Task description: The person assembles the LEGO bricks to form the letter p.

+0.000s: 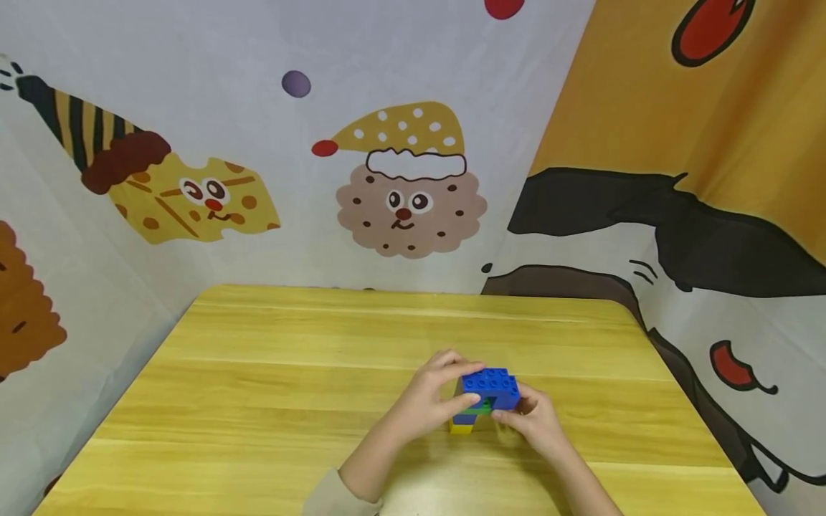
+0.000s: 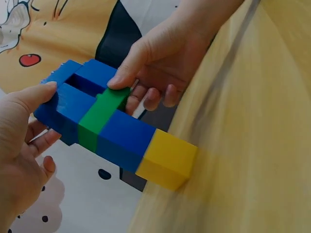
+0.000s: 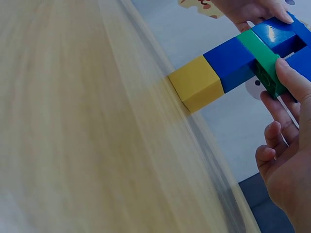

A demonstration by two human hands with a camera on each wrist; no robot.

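A tower of toy building blocks stands on the wooden table (image 1: 277, 401). At its foot is a yellow block (image 2: 167, 158), then a blue block (image 3: 229, 63), then a longer green block (image 2: 111, 107) that juts out toward the right. Blue bricks (image 1: 488, 383) with studs on top form the upper part, with a gap between them above the green block. My left hand (image 1: 422, 394) pinches the top blue brick from the left, thumb in front. From the right, my right hand (image 1: 538, 423) grips the overhanging end around the green block and the blue brick above.
Behind the table hangs a cloth printed with cartoon figures, among them a round face in a dotted hat (image 1: 413, 208) and a cheese wedge (image 1: 200, 204). The table's far edge meets this cloth.
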